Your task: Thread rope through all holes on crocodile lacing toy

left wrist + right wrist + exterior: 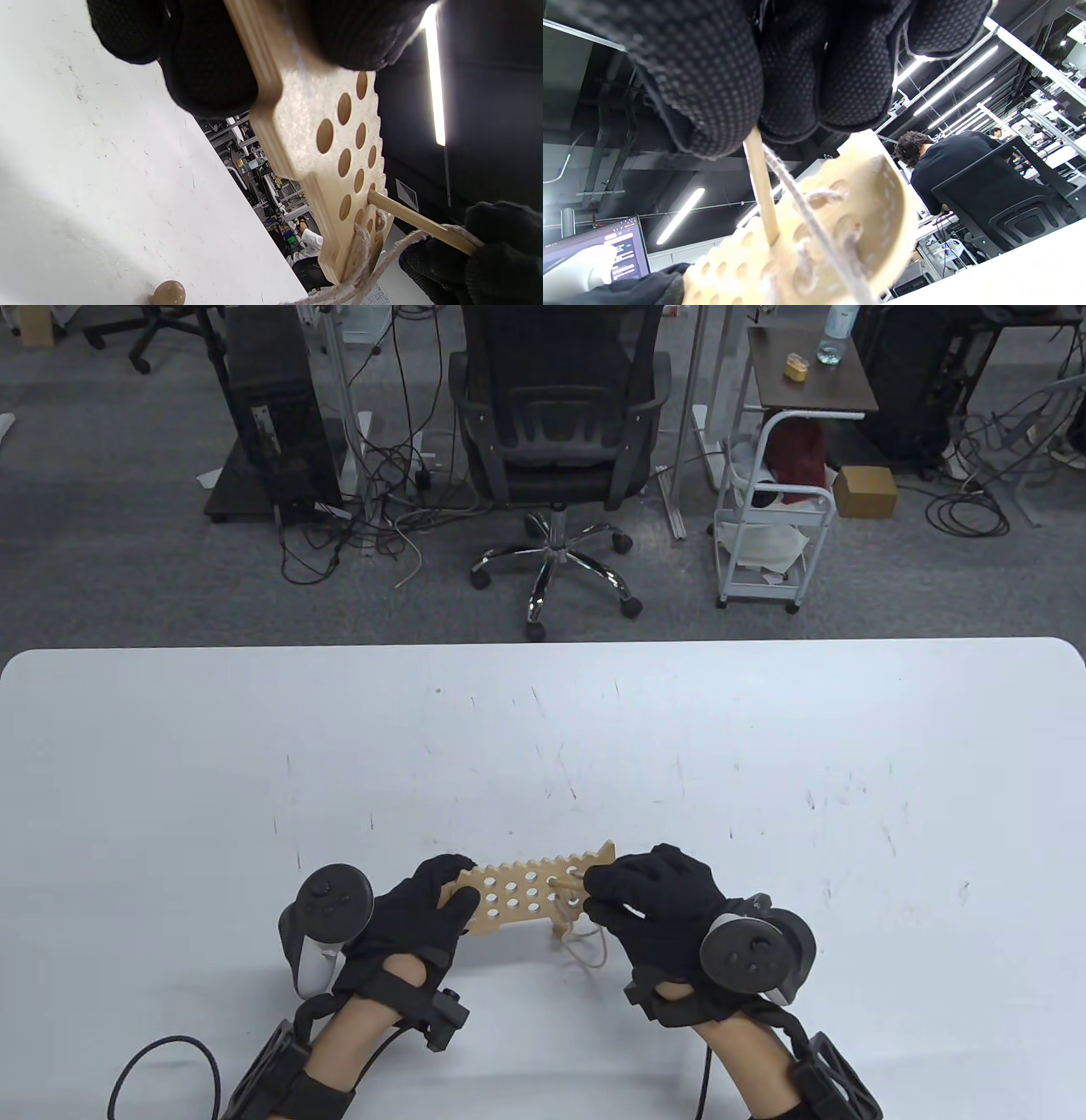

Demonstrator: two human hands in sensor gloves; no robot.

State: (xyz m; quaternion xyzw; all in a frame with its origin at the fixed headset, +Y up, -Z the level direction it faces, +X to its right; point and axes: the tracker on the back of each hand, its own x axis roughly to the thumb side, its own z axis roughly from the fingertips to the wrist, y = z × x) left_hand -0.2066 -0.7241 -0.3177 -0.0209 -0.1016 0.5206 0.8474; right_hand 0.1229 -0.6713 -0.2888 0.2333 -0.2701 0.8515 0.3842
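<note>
- Left hand (424, 912) grips the crocodile board (526, 892) by one end, held above the table (543, 746).
- Right hand (653, 903) pinches the wooden needle (418, 221), tip entering a hole; rope (585, 948) trails below.
- Needle roughly perpendicular to the board; right hand nearer.

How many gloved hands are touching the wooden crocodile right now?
1: the left hand grips the wooden crocodile's left end. The right hand pinches the wooden needle poking into a hole; board contact may be hidden.
</note>
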